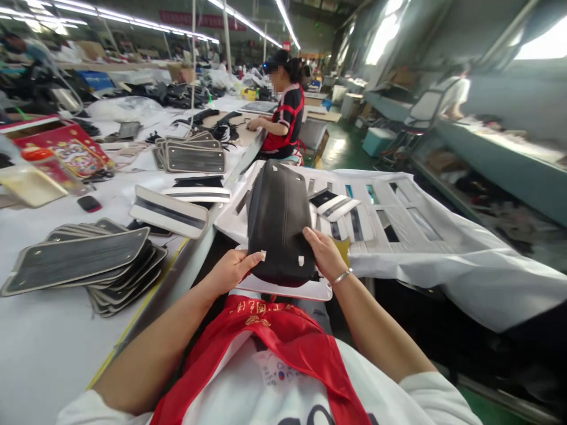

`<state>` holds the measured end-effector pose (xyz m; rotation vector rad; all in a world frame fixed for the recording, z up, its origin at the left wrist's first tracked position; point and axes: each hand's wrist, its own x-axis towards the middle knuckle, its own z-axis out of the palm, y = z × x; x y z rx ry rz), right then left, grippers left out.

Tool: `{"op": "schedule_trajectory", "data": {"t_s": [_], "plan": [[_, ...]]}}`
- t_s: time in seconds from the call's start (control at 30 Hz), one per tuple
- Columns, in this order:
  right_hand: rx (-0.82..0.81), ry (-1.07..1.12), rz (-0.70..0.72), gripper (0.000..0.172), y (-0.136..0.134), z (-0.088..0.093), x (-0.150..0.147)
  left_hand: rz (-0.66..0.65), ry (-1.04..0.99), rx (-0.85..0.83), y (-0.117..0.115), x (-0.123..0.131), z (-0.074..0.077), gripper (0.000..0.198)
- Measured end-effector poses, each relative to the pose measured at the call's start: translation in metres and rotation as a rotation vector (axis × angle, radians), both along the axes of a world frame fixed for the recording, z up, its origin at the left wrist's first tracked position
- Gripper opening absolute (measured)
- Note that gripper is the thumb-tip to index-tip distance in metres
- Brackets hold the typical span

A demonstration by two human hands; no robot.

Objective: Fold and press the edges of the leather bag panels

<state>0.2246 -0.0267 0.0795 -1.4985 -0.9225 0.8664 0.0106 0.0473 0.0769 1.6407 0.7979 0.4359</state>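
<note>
In front of my lap I hold a black leather bag (280, 218) with both hands, its flat seamed face turned up toward me. Small white patches sit near its lower corners, and metal studs show near its far corners. My left hand (237, 268) is closed on the lower left corner, the thumb lying by a white patch. On the right edge, my right hand (325, 254) grips with the thumb on top and the fingers mostly hidden. Beneath the bag's near end lies a white-edged panel (316, 289).
Stacked dark panels with pale edges (80, 260) lie on the white table (39, 354) at left, with another stack (195, 159) farther back. White panels (170, 212) rest by the table edge. At right stands a white-covered rack (411, 236) with slots. A co-worker (286, 112) sits ahead.
</note>
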Motion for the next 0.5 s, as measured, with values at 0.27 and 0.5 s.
{"op": "schedule_trajectory", "data": {"t_s": [0.27, 0.5], "plan": [[-0.292, -0.342, 0.327, 0.057, -0.036, 0.013, 0.004, -0.015, 0.021, -0.049, -0.001, -0.008, -0.004, 0.046], [-0.313, -0.244, 0.426, 0.059, -0.052, 0.015, 0.002, -0.018, 0.057, -0.016, -0.009, -0.003, -0.001, 0.044]]}}
